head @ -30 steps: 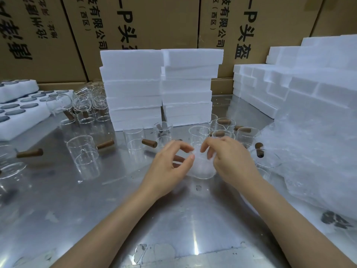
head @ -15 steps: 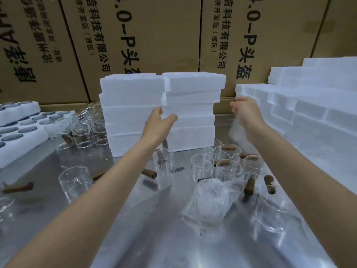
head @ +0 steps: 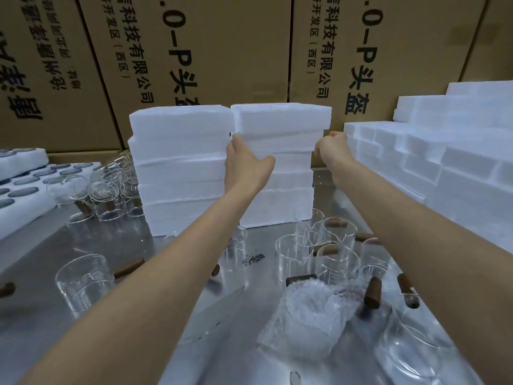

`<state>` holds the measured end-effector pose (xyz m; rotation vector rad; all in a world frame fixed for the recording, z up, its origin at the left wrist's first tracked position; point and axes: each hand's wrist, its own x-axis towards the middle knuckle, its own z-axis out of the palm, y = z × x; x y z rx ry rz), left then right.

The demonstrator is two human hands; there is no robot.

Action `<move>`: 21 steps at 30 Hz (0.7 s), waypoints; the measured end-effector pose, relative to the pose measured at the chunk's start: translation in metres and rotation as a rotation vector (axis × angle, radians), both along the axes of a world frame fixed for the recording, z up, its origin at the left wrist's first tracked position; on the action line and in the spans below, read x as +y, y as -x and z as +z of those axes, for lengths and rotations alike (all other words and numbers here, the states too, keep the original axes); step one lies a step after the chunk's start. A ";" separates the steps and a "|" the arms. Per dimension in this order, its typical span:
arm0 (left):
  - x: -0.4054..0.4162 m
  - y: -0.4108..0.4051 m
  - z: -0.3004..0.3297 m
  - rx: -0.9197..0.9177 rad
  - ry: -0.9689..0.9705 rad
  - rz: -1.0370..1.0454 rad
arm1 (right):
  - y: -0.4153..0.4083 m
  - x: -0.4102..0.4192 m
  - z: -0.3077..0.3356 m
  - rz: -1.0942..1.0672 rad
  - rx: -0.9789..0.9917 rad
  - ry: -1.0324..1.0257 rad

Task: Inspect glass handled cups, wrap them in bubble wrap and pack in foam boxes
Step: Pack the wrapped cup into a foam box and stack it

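Foam boxes in a stack stand between my hands, and I reach both arms out to the upper ones. My left hand lies on the left edge of the stack; the thumb goes over the front and the fingers bend around the corner, where I cannot see them, so it grips a box. My right hand is at the right edge, curled like a fist; its fingers are turned away from me and I cannot tell if they really hold the foam or only touch it.

Near my right forearm, close to me, a wrapped cup lies on the table; the bubble wrap blurs its shape. Bare cups with brown handles stand under and between my arms, and some are partly hidden by them. Left of my left arm one more cup stands, and farther left foam trays are cut by the frame edge. Right of my right hand more foam is piled. Cartons stand behind.
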<state>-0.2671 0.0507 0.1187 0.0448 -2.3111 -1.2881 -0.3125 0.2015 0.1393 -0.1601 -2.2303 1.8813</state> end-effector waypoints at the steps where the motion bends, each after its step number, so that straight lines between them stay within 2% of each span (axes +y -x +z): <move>1: 0.000 0.001 0.001 -0.008 -0.004 0.008 | 0.001 0.000 0.000 -0.002 0.001 -0.003; 6: 0.006 -0.002 0.004 -0.012 -0.010 -0.009 | 0.000 0.004 0.001 -0.014 0.009 0.031; 11: 0.011 -0.018 0.011 0.081 -0.046 -0.068 | -0.018 0.016 0.006 -0.036 0.078 0.102; 17: 0.003 -0.076 0.011 0.203 -0.074 -0.129 | -0.076 0.022 0.002 0.011 0.172 0.152; 21: -0.019 -0.123 -0.006 0.203 -0.144 -0.072 | -0.129 0.012 -0.015 0.064 0.205 0.173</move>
